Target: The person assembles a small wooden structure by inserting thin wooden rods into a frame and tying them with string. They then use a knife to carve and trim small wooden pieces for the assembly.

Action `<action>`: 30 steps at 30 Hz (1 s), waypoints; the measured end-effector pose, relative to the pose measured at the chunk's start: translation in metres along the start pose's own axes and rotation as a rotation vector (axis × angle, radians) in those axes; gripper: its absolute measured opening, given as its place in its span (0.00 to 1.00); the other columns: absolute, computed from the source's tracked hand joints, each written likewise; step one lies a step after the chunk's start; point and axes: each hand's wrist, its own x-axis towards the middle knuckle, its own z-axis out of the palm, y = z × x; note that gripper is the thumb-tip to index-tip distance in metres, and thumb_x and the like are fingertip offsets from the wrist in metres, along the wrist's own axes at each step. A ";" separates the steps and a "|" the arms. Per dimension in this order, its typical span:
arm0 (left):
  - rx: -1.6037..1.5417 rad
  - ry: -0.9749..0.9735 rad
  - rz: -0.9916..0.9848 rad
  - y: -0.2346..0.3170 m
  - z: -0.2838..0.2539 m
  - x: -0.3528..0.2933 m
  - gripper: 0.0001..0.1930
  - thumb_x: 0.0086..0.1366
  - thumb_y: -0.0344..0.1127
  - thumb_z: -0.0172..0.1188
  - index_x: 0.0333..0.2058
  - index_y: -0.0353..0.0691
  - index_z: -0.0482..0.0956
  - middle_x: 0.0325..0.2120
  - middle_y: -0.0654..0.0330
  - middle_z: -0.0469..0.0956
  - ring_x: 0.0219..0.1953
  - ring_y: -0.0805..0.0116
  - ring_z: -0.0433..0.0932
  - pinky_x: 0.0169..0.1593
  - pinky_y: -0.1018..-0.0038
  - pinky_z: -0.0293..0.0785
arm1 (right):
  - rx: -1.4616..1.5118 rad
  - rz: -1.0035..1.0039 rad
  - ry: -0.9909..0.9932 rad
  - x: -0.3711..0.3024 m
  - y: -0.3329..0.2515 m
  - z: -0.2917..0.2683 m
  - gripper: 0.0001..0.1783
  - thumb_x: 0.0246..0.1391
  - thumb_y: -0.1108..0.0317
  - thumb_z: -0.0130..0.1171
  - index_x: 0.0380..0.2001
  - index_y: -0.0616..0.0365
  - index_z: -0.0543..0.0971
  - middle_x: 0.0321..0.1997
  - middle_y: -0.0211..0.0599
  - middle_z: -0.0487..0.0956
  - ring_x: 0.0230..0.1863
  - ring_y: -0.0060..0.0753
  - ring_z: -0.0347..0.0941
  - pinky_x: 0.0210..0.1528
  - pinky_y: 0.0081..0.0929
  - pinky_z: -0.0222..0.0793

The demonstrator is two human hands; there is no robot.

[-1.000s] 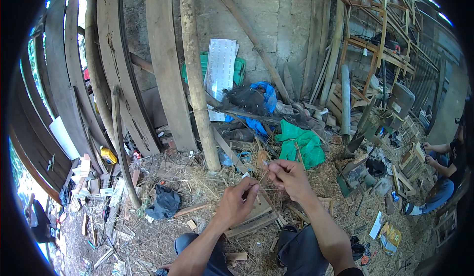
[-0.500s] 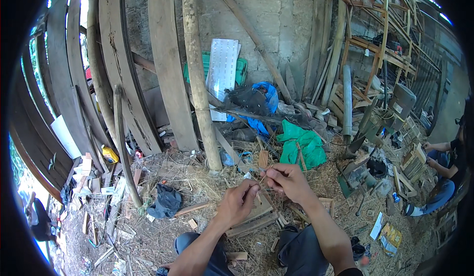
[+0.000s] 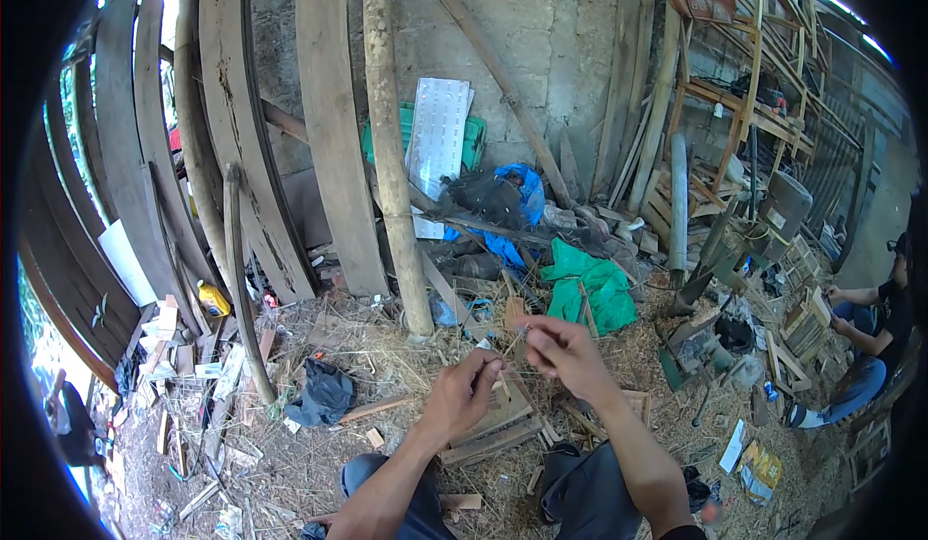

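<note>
My left hand (image 3: 462, 393) is closed in a pinch, thumb against the index finger, above a small wooden frame (image 3: 495, 436) on the ground between my knees. Thin pale strands show about its fingertips, but I cannot make out exactly what it holds. To its right, my right hand (image 3: 572, 361) is also closed, thumb and bent index finger pinched together. A tiny dark tip shows at its fingers, too small to name. A gap separates the two hands.
Straw and wood scraps litter the ground. A wooden pole (image 3: 396, 202) stands ahead, with a green plastic bag (image 3: 592, 289) to its right. A black plastic bag (image 3: 324, 393) lies left. Another person (image 3: 865, 332) sits at the far right, handling a wooden frame.
My hands have moved apart: the right has shifted slightly up and right from the left, which stays nearly in place. The view has turned slightly.
</note>
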 end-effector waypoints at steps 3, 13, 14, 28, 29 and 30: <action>0.056 -0.005 0.039 0.002 0.005 0.002 0.07 0.66 0.32 0.52 0.36 0.34 0.74 0.17 0.56 0.73 0.18 0.71 0.70 0.24 0.74 0.65 | -0.049 -0.004 -0.002 0.003 0.009 -0.004 0.12 0.62 0.68 0.50 0.41 0.67 0.76 0.21 0.26 0.71 0.16 0.12 0.57 0.18 0.14 0.51; 0.057 0.012 0.063 0.001 0.004 0.001 0.05 0.65 0.30 0.53 0.36 0.35 0.74 0.17 0.53 0.73 0.17 0.61 0.74 0.23 0.70 0.67 | 0.016 -0.025 0.098 0.002 0.010 -0.009 0.12 0.62 0.68 0.50 0.38 0.67 0.77 0.22 0.28 0.73 0.16 0.12 0.57 0.18 0.13 0.52; 0.076 -0.013 0.022 0.003 0.005 0.001 0.06 0.66 0.31 0.53 0.35 0.34 0.74 0.19 0.52 0.75 0.20 0.64 0.75 0.25 0.73 0.68 | -0.056 0.005 0.019 0.001 0.015 -0.010 0.11 0.62 0.69 0.50 0.38 0.67 0.77 0.22 0.28 0.73 0.16 0.12 0.57 0.18 0.13 0.51; 0.042 0.013 0.027 0.003 0.005 -0.001 0.05 0.65 0.31 0.54 0.35 0.35 0.74 0.15 0.55 0.71 0.15 0.68 0.69 0.22 0.73 0.64 | -0.014 0.060 0.029 0.004 0.008 -0.012 0.14 0.62 0.65 0.50 0.39 0.68 0.75 0.21 0.26 0.70 0.15 0.13 0.56 0.16 0.14 0.50; 0.040 0.004 0.021 0.004 0.005 -0.001 0.05 0.65 0.31 0.54 0.35 0.34 0.74 0.15 0.55 0.71 0.15 0.69 0.68 0.22 0.73 0.64 | 0.095 0.041 0.162 0.005 0.006 -0.014 0.14 0.62 0.65 0.51 0.39 0.68 0.75 0.21 0.25 0.70 0.15 0.13 0.56 0.16 0.14 0.49; 0.041 0.007 0.021 0.002 0.005 -0.001 0.05 0.65 0.31 0.54 0.35 0.34 0.74 0.15 0.55 0.71 0.15 0.69 0.68 0.22 0.73 0.64 | 0.105 0.028 0.167 0.007 0.008 -0.017 0.14 0.62 0.64 0.50 0.39 0.67 0.75 0.21 0.25 0.69 0.14 0.13 0.55 0.16 0.14 0.49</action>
